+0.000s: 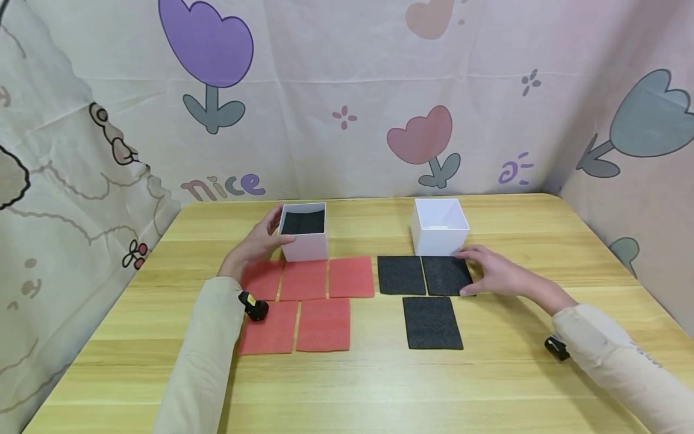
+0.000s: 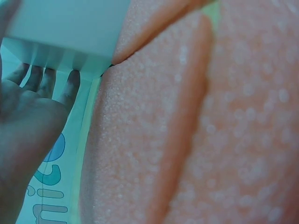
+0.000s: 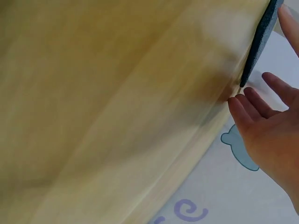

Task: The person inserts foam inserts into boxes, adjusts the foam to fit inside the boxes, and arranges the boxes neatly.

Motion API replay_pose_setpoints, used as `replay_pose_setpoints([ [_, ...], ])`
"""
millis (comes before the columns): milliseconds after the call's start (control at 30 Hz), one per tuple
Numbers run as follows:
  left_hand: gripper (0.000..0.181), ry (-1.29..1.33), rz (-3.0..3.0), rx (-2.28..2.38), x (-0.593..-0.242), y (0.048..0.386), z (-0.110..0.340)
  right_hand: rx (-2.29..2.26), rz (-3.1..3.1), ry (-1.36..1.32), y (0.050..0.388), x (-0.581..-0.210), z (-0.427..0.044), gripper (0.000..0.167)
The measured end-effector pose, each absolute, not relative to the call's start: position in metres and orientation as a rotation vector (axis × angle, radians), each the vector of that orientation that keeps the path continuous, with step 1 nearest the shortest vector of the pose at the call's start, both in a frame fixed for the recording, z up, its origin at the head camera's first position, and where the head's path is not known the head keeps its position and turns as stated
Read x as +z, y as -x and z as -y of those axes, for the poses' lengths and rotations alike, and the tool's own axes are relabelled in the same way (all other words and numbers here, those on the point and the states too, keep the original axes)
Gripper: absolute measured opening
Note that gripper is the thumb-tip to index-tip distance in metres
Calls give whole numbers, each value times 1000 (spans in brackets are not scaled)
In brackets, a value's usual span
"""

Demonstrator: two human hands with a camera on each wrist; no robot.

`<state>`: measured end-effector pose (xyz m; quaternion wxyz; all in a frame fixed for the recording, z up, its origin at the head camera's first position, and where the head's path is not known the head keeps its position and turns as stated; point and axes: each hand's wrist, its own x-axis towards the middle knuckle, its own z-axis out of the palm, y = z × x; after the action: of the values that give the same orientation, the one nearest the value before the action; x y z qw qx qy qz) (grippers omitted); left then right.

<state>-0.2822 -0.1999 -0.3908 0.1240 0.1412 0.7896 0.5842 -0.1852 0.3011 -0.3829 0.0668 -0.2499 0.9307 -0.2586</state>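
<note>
My left hand (image 1: 262, 241) holds a white square box (image 1: 306, 247) at its left side, thumb along the front. Its fingers (image 2: 72, 86) reach the box wall in the left wrist view. Dark squares (image 1: 303, 223) sit inside this box. Beneath and in front lie several flat red felt-like squares (image 1: 305, 280). At the right, my right hand (image 1: 496, 271) touches the right edge of a black square (image 1: 447, 275), thumb and fingers spread along it. Another black square (image 1: 401, 275) lies beside it, and a third black square (image 1: 432, 323) lies nearer.
A second white box (image 1: 439, 232) stands behind the black squares, its inside white. All of this rests on a wooden table (image 1: 374, 392). A printed cloth (image 1: 320, 54) hangs behind and at both sides. Wrist cameras are strapped at both sleeves.
</note>
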Motion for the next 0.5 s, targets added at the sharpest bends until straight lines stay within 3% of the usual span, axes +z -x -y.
replay_pose_setpoints([
  [167, 91, -423, -2300, 1705, -391, 283, 199, -776, -2718, 730, 186, -385, -301, 91],
  [500, 90, -434, -2292, 1713, -391, 282, 200, -592, -2766, 786, 184, -381, -302, 86],
])
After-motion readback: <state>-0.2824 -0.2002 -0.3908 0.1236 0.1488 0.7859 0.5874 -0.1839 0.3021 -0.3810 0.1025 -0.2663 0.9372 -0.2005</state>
